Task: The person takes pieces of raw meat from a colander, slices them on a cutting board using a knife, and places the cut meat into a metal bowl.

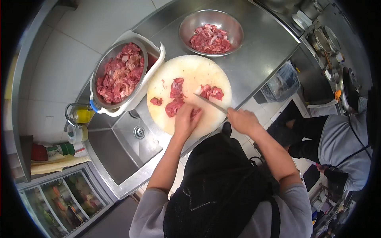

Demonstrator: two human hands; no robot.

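Observation:
On a round white cutting board [206, 73] lie several pieces of raw red meat. My left hand [185, 120] is closed over a piece of meat [174, 107] near the board's lower middle. A knife [211, 104] is in my right hand [242, 120], fingers wrapped round its handle at the board's right edge. The blade points up and left, its tip just below cut meat [212, 92] on the right side. Another piece [177, 87] lies above my left hand, and a small scrap [156, 101] sits at the left.
A metal bowl of meat [211, 32] stands behind the board. A larger bowl of meat [121, 73] rests on a white tub [158, 63] at the left, above a sink [131, 142]. At the right are a lined bin [281, 82] and another person [341, 139].

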